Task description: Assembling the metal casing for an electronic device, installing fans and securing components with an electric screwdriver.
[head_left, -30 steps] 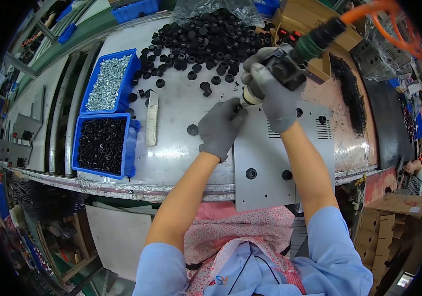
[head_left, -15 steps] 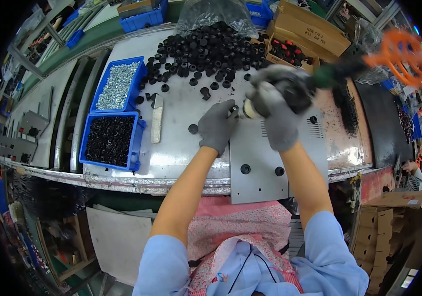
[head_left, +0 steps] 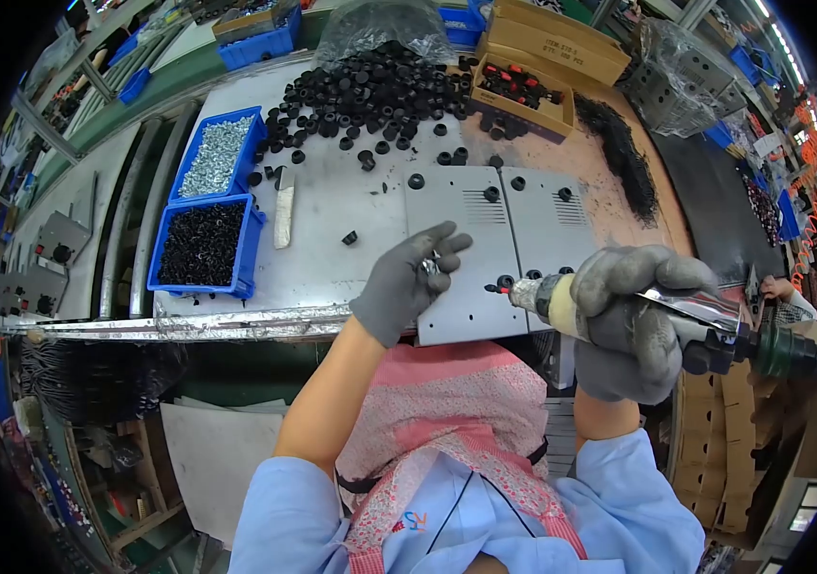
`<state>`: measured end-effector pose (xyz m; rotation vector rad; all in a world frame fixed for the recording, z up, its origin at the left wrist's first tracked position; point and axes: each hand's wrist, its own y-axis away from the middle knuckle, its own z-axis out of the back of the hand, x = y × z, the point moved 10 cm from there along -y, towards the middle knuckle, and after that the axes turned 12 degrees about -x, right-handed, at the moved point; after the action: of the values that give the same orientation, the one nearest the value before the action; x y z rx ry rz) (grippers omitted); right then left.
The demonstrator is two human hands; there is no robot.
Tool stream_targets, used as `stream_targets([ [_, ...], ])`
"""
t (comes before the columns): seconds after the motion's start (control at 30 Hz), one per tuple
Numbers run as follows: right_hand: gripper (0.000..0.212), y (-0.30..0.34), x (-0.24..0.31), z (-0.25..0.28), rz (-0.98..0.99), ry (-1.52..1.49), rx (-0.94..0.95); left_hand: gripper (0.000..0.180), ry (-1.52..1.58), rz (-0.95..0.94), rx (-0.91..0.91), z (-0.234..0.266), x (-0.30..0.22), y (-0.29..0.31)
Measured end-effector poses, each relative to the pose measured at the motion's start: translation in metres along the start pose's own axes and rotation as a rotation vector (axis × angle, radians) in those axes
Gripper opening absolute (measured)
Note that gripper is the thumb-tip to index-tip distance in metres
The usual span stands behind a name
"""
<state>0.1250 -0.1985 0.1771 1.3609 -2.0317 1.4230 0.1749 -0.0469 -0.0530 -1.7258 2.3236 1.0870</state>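
My right hand [head_left: 640,320] is wrapped around a pneumatic screwdriver [head_left: 561,304], its bit pointing left over the near part of the grey metal panels. My left hand [head_left: 408,282], gloved in grey like the right, is turned partly palm up; its lower fingers curl around small shiny screws [head_left: 430,265], while the upper fingers reach out. Below it lie a left grey panel [head_left: 446,311] and a right grey panel [head_left: 542,230], side by side. Black rubber feet sit at their far corners, such as one foot [head_left: 416,180]; the driver and right hand hide part of the near side.
Blue bins hold silver screws [head_left: 219,158] and small black parts [head_left: 200,247] at the left. Loose black feet [head_left: 370,96] are heaped at the back, beside an open cardboard box [head_left: 552,121]. A pale strip [head_left: 284,215] lies near the bins. Another person's hand [head_left: 776,287] shows at the right.
The right hand has brought the screwdriver nearer and to the right, away from the panel's far edge. My left hand has let go of a black foot and turned up, showing screws.
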Motion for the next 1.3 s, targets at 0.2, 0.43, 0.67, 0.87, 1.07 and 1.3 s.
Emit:
stream_targets([
  [0.2, 0.040, 0.014, 0.014, 0.000, 0.094, -0.017, 0.037, 0.030, -0.115, 0.098, 0.277, -0.026, 0.046, 0.040],
  [0.43, 0.041, 0.025, 0.020, -0.004, 0.072, 0.046, 0.064, 0.031, -0.120, 0.058, 0.402, -0.049, 0.054, 0.066],
  [0.67, 0.040, 0.025, 0.024, 0.002, 0.148, 0.024, 0.122, 0.037, -0.125, 0.093, 0.365, -0.052, 0.055, 0.068],
  [0.87, 0.041, 0.025, 0.020, 0.005, 0.157, 0.035, 0.121, 0.039, -0.200, 0.002, 0.304, -0.051, 0.046, 0.064],
  [1.07, 0.048, 0.020, 0.018, 0.004, 0.142, 0.028, 0.127, 0.043, -0.340, 0.031, 0.354, -0.054, 0.051, 0.058],
  [1.3, 0.044, 0.015, 0.013, 0.008, 0.182, 0.134, 0.129, 0.051, -0.437, 0.114, 0.282, -0.056, 0.055, 0.039],
])
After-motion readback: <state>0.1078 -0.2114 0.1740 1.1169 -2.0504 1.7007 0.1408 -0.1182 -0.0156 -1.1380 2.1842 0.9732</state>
